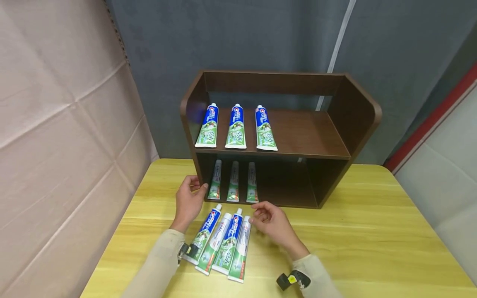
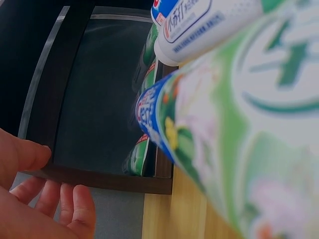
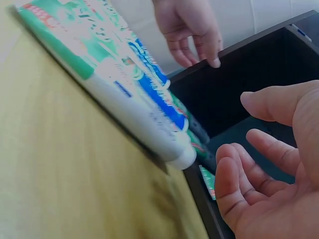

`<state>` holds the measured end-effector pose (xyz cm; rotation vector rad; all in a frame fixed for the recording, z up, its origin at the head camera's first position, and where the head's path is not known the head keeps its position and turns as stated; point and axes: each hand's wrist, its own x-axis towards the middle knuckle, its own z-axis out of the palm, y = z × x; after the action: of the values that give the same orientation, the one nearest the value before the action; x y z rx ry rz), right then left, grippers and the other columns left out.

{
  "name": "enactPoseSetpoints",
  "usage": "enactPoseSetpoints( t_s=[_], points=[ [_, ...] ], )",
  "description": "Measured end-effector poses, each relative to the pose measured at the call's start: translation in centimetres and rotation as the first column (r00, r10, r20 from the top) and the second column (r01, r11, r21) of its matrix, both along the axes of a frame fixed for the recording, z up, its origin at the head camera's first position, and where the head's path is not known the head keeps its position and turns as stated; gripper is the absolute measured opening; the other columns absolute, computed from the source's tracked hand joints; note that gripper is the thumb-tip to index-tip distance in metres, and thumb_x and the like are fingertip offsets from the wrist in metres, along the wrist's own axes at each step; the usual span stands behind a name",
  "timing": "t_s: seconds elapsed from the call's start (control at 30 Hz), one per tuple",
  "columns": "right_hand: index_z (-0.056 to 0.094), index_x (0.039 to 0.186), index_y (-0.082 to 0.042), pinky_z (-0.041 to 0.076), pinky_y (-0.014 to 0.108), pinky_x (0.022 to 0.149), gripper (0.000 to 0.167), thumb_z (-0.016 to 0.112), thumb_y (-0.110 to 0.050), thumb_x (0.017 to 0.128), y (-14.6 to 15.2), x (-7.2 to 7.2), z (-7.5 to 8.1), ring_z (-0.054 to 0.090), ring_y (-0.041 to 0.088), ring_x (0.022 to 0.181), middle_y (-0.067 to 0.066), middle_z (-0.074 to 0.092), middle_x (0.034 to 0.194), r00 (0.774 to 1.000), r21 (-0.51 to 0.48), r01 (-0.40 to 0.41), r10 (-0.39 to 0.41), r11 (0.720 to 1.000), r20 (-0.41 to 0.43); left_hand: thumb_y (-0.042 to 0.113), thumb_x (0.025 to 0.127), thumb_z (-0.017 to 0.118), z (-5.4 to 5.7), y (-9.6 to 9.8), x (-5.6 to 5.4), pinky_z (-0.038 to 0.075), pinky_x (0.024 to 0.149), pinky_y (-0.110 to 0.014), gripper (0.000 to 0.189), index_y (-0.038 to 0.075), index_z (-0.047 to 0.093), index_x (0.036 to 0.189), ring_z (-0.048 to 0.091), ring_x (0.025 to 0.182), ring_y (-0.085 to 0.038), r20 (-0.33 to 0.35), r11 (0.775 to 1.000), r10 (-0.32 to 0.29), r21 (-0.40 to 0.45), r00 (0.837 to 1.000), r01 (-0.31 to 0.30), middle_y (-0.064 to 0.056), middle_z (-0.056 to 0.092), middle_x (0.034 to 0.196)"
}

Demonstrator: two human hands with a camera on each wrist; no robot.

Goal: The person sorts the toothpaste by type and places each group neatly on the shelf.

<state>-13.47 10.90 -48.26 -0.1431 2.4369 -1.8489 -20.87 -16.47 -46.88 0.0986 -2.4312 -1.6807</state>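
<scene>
1. At the far left hangs a pale cloth (image 1: 67, 124); a grey cloth (image 1: 253, 33) hangs behind the shelf.
2. The left hand (image 1: 188, 203) grips the lower front of the brown shelf (image 1: 340, 99) at its left side panel – thumb on the inner face, fingers around the outside. A black wristband (image 1: 185, 251) is at that wrist.
3. On the upper level, toward the left, lie three blue-and-green tubes (image 1: 236, 128) in a spaced row, caps to the back.
4. Below them, on the lower level, lie three smaller tubes (image 1: 233, 182), also spaced and caps to the back; they look grey-white and green, though shadow makes their colours hard to judge.
5. In front, four tubes lie side by side on the yellow wooden counter (image 1: 376, 231), caps toward the shelf: the first blue tube (image 1: 205, 231), the first white tube (image 1: 217, 242), the second blue tube (image 1: 230, 242) and the second white tube (image 1: 240, 248).
6. The right hand (image 1: 273, 221) is just right of that last cap, near the shelf's front edge. Its thumb and loosely bent fingers stand apart – nothing is between them. A black strap (image 1: 292, 280) is at its wrist.
7. At the far right, a red strip (image 1: 436, 120) slants down toward the counter.
</scene>
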Motion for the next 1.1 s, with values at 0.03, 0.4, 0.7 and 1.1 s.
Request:
enactPoseSetpoints(
  t_s=[0.03,0.4,0.7,1.1],
  points=[
    [0.067,0.125,0.001,0.058,0.022,0.068,0.040,0.083,-0.006,0.089,-0.1,0.1,-0.2,0.063,0.018,0.083,0.018,0.067,0.107,1.000,-0.002,-0.002,0.002,1.000,0.012,0.017,0.103,0.068,0.0,0.0,0.0,0.058,0.107,-0.048,0.035,0.008,0.058,0.135,0.062,0.122,-0.032,0.000,1.000,-0.001,-0.002,1.000,0.001,-0.014,0.062,0.128],
    [0.045,0.155,-0.002,0.050,0.026,0.073,0.099,0.097,-0.026,0.075,-0.8,0.8,-1.1,0.057,0.021,0.094,0.014,0.057,0.126,0.988,0.224,-0.147,0.133,0.963,0.076,0.017,0.103,0.069,0.3,-0.3,-0.1,0.059,0.105,-0.049,0.033,0.009,0.059,0.133,0.063,0.121,-0.033,-0.020,1.000,-0.003,-0.018,1.000,0.003,-0.014,0.064,0.125],
    [0.044,0.156,0.000,0.057,0.042,0.090,0.124,0.101,-0.055,0.061,-1.4,1.3,-1.5,0.055,0.023,0.105,0.011,0.053,0.123,0.980,0.439,-0.199,0.184,0.876,0.076,0.017,0.102,0.070,0.6,-0.6,0.2,0.059,0.106,-0.049,0.034,0.008,0.060,0.134,0.064,0.121,-0.033,-0.007,1.000,-0.006,-0.014,1.000,0.005,-0.014,0.065,0.125],
    [0.042,0.151,-0.013,0.051,0.033,0.085,0.106,0.100,-0.039,0.067,-1.3,2.7,-0.7,0.055,0.021,0.100,0.005,0.060,0.111,0.979,0.368,-0.204,0.199,0.907,0.052,0.015,0.102,0.070,0.1,-0.3,0.1,0.061,0.103,-0.048,0.033,0.010,0.061,0.133,0.064,0.119,-0.032,-0.011,1.000,-0.019,-0.009,1.000,0.019,-0.014,0.065,0.123]
  ],
)
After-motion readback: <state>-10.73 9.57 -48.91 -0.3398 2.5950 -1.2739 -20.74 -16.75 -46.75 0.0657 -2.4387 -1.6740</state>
